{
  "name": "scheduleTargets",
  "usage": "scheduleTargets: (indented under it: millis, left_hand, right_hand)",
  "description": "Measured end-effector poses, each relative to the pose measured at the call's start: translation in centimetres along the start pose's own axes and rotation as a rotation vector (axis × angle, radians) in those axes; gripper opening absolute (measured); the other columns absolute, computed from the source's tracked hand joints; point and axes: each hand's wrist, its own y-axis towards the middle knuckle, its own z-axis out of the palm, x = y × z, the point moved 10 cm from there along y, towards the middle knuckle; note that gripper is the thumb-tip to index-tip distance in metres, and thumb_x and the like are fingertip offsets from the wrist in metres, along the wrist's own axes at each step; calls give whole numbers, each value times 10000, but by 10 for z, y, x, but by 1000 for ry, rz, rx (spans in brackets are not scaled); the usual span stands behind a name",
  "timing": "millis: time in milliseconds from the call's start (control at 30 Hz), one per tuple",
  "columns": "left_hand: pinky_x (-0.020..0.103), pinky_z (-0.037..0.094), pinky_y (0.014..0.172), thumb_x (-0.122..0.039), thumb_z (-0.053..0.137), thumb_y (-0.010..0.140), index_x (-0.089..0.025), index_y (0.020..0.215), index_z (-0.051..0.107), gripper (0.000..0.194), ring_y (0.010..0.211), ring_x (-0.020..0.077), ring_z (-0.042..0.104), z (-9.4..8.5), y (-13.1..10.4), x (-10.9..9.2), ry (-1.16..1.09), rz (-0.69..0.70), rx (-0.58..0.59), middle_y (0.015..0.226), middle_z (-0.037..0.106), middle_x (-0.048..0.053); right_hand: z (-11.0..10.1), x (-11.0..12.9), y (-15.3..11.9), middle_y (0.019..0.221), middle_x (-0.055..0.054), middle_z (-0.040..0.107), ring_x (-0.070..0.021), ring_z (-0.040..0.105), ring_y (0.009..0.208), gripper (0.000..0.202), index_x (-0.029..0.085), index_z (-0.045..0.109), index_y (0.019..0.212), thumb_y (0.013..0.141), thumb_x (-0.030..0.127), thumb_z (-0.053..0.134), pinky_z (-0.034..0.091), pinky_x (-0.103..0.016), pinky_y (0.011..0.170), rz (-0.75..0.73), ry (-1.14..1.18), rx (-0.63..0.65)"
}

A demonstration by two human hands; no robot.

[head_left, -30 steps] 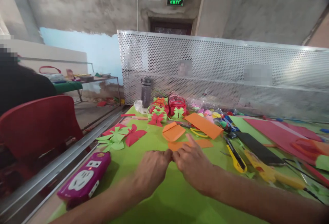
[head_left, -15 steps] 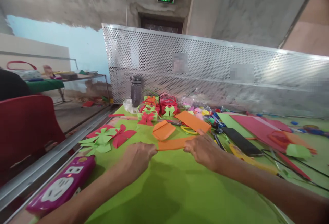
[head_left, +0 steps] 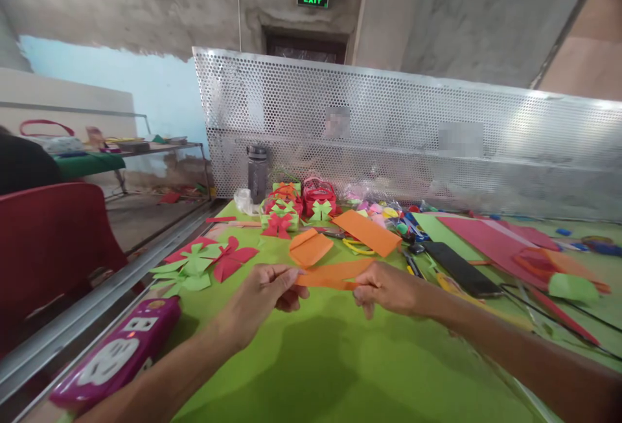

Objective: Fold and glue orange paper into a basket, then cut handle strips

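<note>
Both hands hold an orange paper strip (head_left: 330,273) above the green table cover (head_left: 311,358). My left hand (head_left: 272,290) pinches its left end between thumb and fingers. At the strip's other end my right hand (head_left: 383,288) is closed on the paper, whose lower edge hangs partly apart from the upper part. Just behind the strip lies a folded orange paper piece (head_left: 310,248), and farther back to the right an orange paper rectangle (head_left: 368,232). Red and green paper flowers (head_left: 234,258) lie to the left of the hands.
A purple case (head_left: 119,352) sits at the left edge. A bottle (head_left: 257,173) and small decorated baskets (head_left: 319,197) stand at the back before a perforated metal panel (head_left: 389,131). On the right are a black phone (head_left: 460,269), a yellow-handled tool, cables and coloured sheets (head_left: 500,248).
The strip has come up off the table and its two layers show apart at the right. My left hand has turned, so its thumb and fingers now show.
</note>
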Motion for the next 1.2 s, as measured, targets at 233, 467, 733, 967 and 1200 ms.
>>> scheduleTargets:
  millis: [233,467,733,967,1200]
  left_hand:
    - [248,475,549,-462,510,779,-109,728,623,375,523,116,570,9,0,-4,141,40,46,689,691,76]
    - [203,391,493,-337,567,733,-137,647,663,238,489,100,522,5,1,-6,306,60,33,534,607,-6]
    - [178,356,451,-270,506,767,-157,621,639,227,455,85,504,13,-4,-9,438,91,56,514,572,-38]
    - [182,397,458,-278,476,781,-151,695,628,216,467,89,531,13,-4,-12,450,119,84,607,626,-7]
    - [174,370,441,-262,477,769,-154,648,617,214,460,85,531,11,-4,-16,469,120,80,586,625,-9]
  right_hand:
    - [4,45,10,662,0,683,-90,543,539,236,158,640,671,814,279,497,338,-175,482,-95,14,-43]
    - [5,70,17,536,21,591,-83,475,490,231,155,600,572,786,167,514,278,-199,487,-133,-89,-118]
    - [8,84,21,456,80,302,-62,262,449,306,159,444,493,784,146,538,173,-236,494,-226,-189,-223]
    - [5,87,15,458,89,232,-62,208,448,285,174,327,486,714,92,477,178,-230,484,-262,-198,-260]
    - [-3,78,5,443,92,221,-63,195,430,287,179,307,494,732,106,450,199,-246,513,-240,-251,-275]
